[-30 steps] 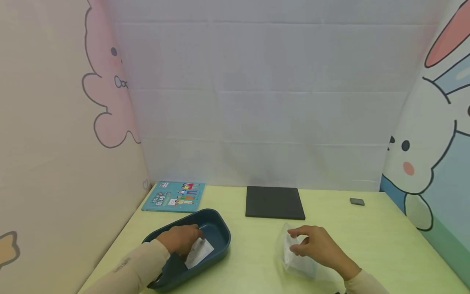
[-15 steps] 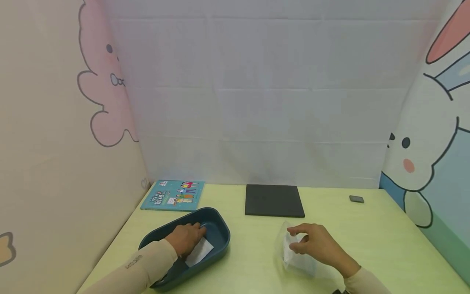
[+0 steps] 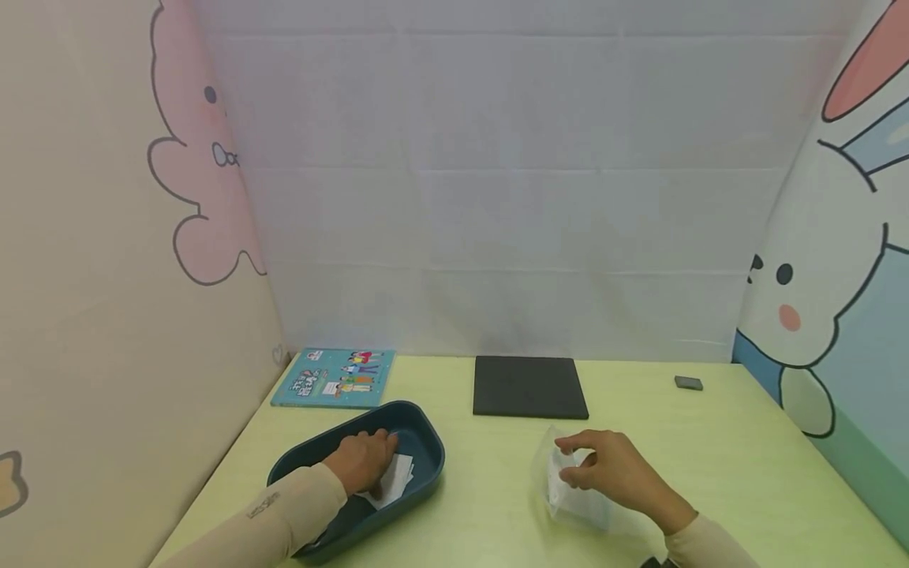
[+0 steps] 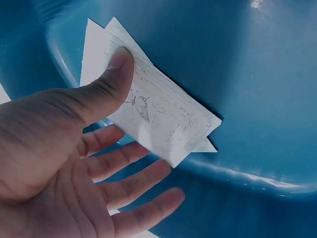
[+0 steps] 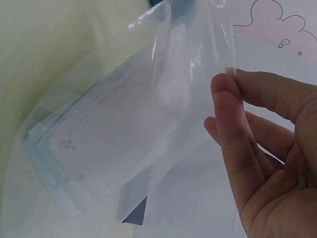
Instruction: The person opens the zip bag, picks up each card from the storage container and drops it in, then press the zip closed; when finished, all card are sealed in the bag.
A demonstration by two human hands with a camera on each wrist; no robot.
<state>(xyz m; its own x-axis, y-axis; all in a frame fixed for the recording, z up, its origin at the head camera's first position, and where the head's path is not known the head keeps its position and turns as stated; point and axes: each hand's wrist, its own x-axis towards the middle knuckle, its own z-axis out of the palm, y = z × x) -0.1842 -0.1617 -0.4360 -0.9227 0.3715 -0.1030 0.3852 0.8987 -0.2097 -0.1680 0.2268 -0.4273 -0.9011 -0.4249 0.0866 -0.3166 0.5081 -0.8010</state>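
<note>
Inside the dark blue tray [image 3: 422,485], my left hand [image 3: 365,461] has its thumb on the face of a white printed card [image 4: 163,116] with a butterfly drawing. The fingers sit at the card's lower edge, spread apart. Further white cards [image 4: 94,47] show beneath it, turned at different angles. Across the table, my right hand [image 3: 611,473] pinches the edge of a clear plastic bag [image 5: 198,54] between thumb and forefinger. Within that bag lies a fanned stack of pale printed cards [image 5: 109,134] with light blue edges.
A blue illustrated book [image 3: 337,379] lies at the back left, by the side wall. A flat black square board [image 3: 530,388] is at the back middle, and a small grey block [image 3: 689,383] at the back right. Printed cartoon walls stand on both sides.
My left hand has shifted slightly within the tray. The white cards there now lie fanned, with several edges showing instead of one. The right hand has kept its hold on the bag.
</note>
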